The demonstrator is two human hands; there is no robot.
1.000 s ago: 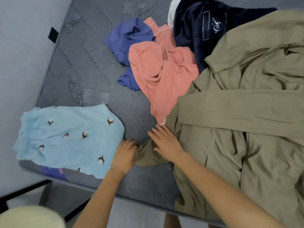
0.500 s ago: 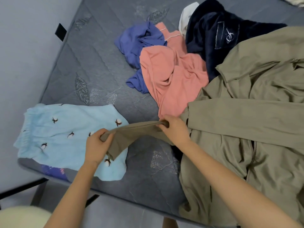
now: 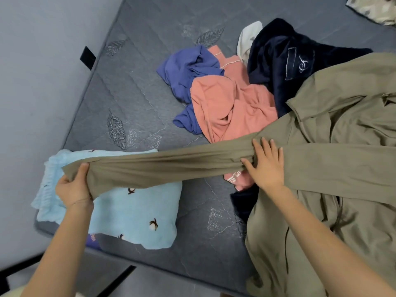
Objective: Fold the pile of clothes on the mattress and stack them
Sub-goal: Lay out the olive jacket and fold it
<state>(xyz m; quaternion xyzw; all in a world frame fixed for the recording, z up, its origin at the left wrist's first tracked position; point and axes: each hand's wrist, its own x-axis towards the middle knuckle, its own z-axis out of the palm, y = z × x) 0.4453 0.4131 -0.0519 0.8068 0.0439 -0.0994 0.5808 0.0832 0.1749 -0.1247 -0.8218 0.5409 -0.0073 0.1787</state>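
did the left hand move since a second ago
Yes. The left hand went leftward, from the mattress by the blue shorts' right edge to over their left side, pulling the olive sleeve out.

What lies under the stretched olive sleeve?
Beneath the olive sleeve lie the folded light-blue garment, bare mattress and the pink garment, whose lettered hem peeks out. Whatever sits directly under the sleeve is covered.

Pale grey wall, small black tag, black frame bars, grey floor below
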